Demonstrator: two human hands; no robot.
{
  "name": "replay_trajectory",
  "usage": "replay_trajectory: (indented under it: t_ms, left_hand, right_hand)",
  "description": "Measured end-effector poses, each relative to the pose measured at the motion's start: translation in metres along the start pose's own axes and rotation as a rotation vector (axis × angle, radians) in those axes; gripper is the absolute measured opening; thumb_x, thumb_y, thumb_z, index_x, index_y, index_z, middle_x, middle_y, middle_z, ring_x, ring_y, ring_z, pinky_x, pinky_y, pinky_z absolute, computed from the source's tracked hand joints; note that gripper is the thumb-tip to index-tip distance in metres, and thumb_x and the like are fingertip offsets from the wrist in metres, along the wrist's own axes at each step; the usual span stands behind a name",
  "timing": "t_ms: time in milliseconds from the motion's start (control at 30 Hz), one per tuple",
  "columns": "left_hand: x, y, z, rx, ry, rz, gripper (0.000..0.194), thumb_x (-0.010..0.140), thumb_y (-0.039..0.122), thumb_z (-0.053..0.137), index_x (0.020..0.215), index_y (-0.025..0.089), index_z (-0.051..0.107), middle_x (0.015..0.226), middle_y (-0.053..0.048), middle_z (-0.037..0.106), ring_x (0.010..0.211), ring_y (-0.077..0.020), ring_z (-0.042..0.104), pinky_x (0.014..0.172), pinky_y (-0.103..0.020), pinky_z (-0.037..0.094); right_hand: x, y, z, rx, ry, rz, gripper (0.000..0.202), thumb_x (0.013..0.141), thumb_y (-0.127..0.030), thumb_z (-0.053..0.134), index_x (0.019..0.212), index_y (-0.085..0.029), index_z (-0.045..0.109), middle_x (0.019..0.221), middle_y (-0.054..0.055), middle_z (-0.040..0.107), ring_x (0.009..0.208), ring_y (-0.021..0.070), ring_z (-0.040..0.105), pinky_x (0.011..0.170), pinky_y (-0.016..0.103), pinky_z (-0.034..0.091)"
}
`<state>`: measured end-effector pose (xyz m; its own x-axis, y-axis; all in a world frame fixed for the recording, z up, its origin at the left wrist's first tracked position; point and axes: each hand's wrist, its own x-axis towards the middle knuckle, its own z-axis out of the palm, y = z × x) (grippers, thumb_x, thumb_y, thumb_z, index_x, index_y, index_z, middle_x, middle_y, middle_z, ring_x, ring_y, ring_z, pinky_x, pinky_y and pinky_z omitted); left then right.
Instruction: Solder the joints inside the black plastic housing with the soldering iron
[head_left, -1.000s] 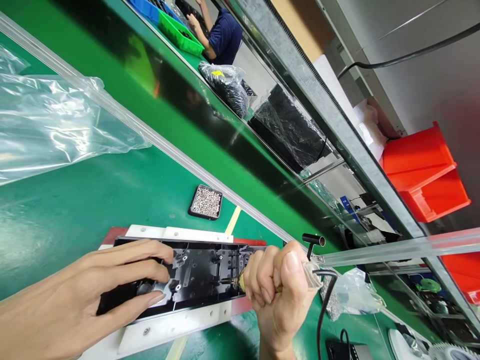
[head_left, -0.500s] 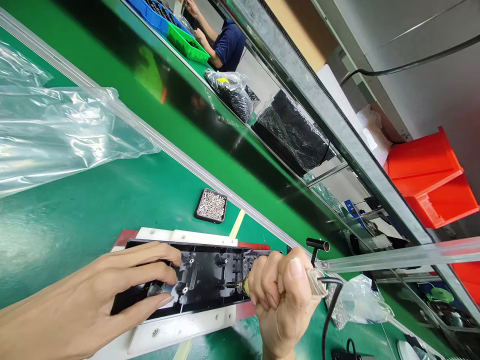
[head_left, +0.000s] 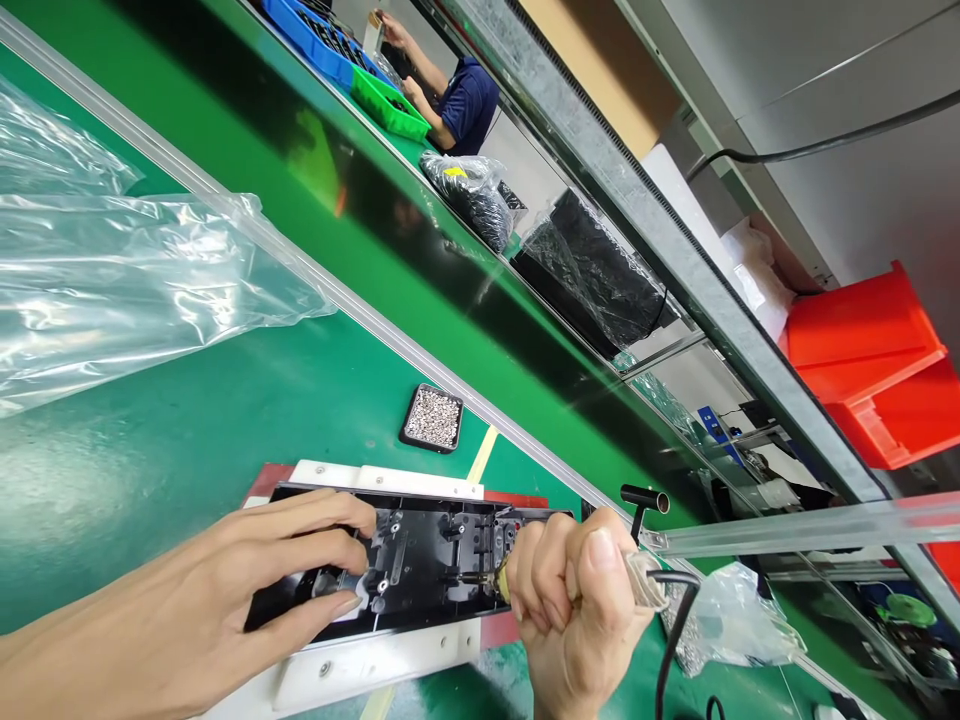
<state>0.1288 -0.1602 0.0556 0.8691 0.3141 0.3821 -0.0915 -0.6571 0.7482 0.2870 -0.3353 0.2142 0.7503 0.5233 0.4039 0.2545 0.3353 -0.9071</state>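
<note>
A long black plastic housing (head_left: 424, 545) lies open side up, with ribs and several small posts inside, between white blocks (head_left: 420, 482) of a fixture. My left hand (head_left: 300, 560) rests over the housing's left end, fingers bent and apart, fingertips touching its inside. My right hand (head_left: 577, 590) is closed in a fist around a corded soldering iron (head_left: 504, 580) with a yellowish grip. The iron's thin dark tip points left, down into the middle of the housing; its exact contact point is hard to see. The housing's right end is partly hidden behind my right hand.
A small black tray (head_left: 433, 418) of tiny metal pieces stands beyond the housing. Clear plastic bags (head_left: 135, 290) lie at left, another bag (head_left: 742, 610) at right. A black cable (head_left: 675, 640) hangs from the iron. Across the green belt (head_left: 360, 200), a person works near a green bin (head_left: 390, 105).
The whole view has shifted slightly, so things appear a little right and lower. Both hands keep their places on the housing and iron. The person across has moved their hands slightly.
</note>
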Motion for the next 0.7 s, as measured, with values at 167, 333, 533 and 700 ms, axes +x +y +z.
replay_trajectory:
  t_ms: [167,333,533,700]
  left_hand:
    - [-0.004,-0.001,0.003,0.011,-0.011,0.014,0.036,0.126,0.049,0.059,0.114,0.04,0.091,0.142,0.004,0.092,0.128,-0.0198,0.092,0.115,-0.023,0.069]
    - [-0.006,-0.002,0.004,-0.012,0.001,-0.027,0.026,0.122,0.049,0.067,0.117,0.04,0.09,0.145,0.007,0.09,0.133,-0.017,0.09,0.12,-0.019,0.064]
    - [0.002,-0.001,0.006,-0.017,0.063,0.066,0.033,0.127,0.047,0.061,0.112,0.042,0.09,0.132,0.008,0.094,0.119,-0.0156,0.093,0.105,-0.02,0.072]
    - [0.011,-0.002,0.011,-0.163,0.216,0.135,0.04,0.129,0.055,0.061,0.106,0.046,0.093,0.117,0.008,0.096,0.103,-0.0113,0.096,0.096,-0.011,0.074]
  right_hand:
    - [0.001,-0.001,0.0,0.012,-0.012,-0.004,0.074,0.12,-0.054,0.077,0.072,-0.023,0.031,0.05,-0.011,0.023,0.04,0.0089,0.02,0.038,0.018,0.025]
    - [0.0,0.001,-0.001,0.003,-0.019,-0.002,0.073,0.121,-0.055,0.077,0.073,-0.023,0.031,0.051,-0.011,0.023,0.04,0.0089,0.019,0.038,0.019,0.025]
    - [-0.001,0.003,-0.003,0.015,-0.028,-0.006,0.071,0.123,-0.051,0.074,0.074,-0.023,0.031,0.052,-0.011,0.024,0.04,0.0077,0.019,0.039,0.017,0.027]
    - [0.0,0.002,-0.005,0.002,-0.046,-0.01,0.071,0.124,-0.052,0.071,0.072,-0.023,0.033,0.051,-0.011,0.025,0.04,0.0075,0.022,0.039,0.016,0.03]
